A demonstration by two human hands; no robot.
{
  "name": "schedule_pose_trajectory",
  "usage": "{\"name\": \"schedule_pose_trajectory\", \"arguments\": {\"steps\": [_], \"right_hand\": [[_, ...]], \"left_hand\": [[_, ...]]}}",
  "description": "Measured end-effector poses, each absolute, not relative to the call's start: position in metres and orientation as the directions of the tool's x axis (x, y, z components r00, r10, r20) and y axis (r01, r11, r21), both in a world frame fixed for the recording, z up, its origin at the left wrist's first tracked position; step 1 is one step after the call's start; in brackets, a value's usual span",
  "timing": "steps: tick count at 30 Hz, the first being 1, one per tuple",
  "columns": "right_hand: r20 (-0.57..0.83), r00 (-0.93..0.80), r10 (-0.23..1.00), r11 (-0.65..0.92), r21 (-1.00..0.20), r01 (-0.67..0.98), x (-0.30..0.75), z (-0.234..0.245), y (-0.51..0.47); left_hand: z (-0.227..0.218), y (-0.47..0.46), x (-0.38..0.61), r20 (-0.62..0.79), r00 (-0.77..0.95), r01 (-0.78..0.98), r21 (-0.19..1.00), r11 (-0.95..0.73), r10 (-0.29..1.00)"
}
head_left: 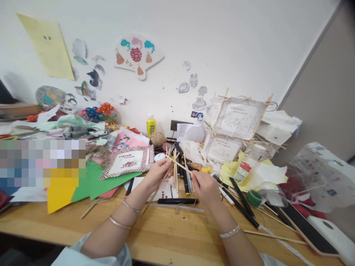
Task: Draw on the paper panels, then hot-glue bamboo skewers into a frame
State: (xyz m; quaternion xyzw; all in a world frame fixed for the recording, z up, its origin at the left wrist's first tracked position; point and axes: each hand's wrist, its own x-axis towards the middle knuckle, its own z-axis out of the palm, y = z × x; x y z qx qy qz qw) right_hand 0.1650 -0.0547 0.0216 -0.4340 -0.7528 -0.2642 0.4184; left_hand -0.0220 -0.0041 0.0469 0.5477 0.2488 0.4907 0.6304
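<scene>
Over the middle of the table, my left hand [158, 173] is closed around thin wooden sticks, pinching them where they cross. One wooden stick [179, 164] slants from those fingers down to my right hand [205, 186], whose fingers are closed on its lower end. Another stick [155, 195] runs from under my left hand toward the table's front. Behind and between the hands, several loose sticks [175, 173] lie among black markers [185, 181]. A black marker [177, 201] lies crosswise just in front of them.
At the left are green paper [91, 183], yellow paper [59, 195] and a framed drawing [129, 161]. A twine ball [158, 139] and yellow bottle [151, 125] stand behind. Stick-framed drawings [240, 117] lean at the back right. A phone [307, 227] lies front right.
</scene>
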Motion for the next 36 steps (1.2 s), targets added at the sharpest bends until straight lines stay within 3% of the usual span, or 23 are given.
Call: {"name": "schedule_pose_trajectory", "arguments": {"steps": [7,20,26,36], "right_hand": [[0.854,-0.3,0.426,0.481,0.068,0.874,0.1654,0.0228,-0.0549],[0.854,-0.298,0.426,0.479,0.066,0.875,0.1654,0.0208,-0.0535],[0.849,-0.299,0.435,0.468,0.071,0.881,0.1656,0.0221,-0.0545],[0.844,-0.291,0.451,0.457,0.061,0.887,0.1654,0.0226,-0.0546]], "left_hand": [[0.0438,-0.0022,-0.0198,0.157,0.46,-0.314,0.949,-0.005,0.874],[0.0425,-0.0017,-0.0203,0.235,0.338,-0.319,0.94,-0.124,0.911],[0.0443,-0.0016,-0.0197,0.264,0.213,-0.263,0.943,-0.205,0.941],[0.0431,0.0005,-0.0192,0.307,0.145,-0.185,0.942,-0.279,0.941]]}}
